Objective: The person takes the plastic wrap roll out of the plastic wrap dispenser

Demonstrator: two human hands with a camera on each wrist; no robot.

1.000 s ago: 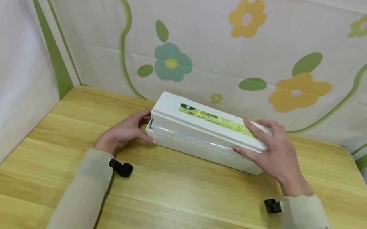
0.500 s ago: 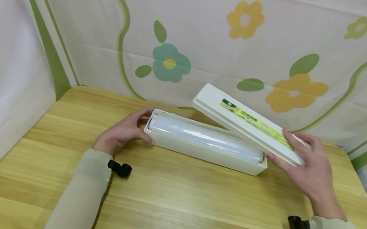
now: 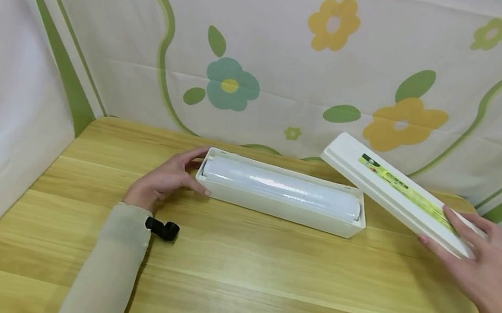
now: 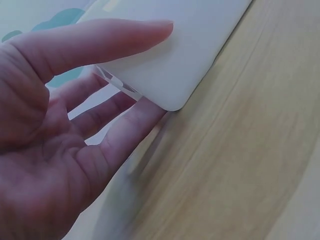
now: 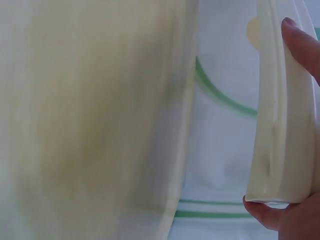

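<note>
Gripping lid (image 3: 399, 193) (tilted), right hand (image 3: 486, 270); left hand (image 3: 167, 178) holds box (image 3: 272, 210).

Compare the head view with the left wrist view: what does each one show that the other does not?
Only the head view shows the roll of cling film, the lid gripped by the right hand, and the flowered cloth. Only the left wrist view shows ribs under the tray's corner. Both show the left hand holding the white tray's end on the wooden table.
</note>
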